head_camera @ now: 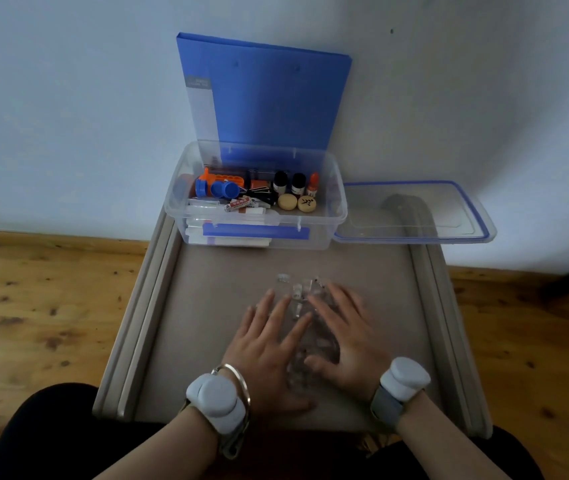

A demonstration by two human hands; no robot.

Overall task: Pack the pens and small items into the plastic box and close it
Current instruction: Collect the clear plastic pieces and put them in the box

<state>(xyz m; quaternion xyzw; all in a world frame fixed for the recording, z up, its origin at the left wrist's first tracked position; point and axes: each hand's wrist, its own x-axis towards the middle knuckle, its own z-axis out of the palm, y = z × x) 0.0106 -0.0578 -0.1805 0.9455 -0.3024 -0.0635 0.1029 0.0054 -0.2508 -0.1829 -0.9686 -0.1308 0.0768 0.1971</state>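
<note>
Gathering clear pens (298,299) mid-table (206,306), pressing them under left hand (269,344) and right hand (345,337), both lying flat with fingers straight, gripping nothing. Probably calling next for curling round the bundle and lifting it over the near wall of the plastic box (340,202), standing open and part-filled at the far edge. Lying just right of it: lid (466,216). Leaning behind, blocking nothing: blue folder (269,98).

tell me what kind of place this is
Probably a plain room in a home, not certain: a small beige table against a bare pale wall, a knotty wooden floor, and a clear plastic box of stationery.
</note>
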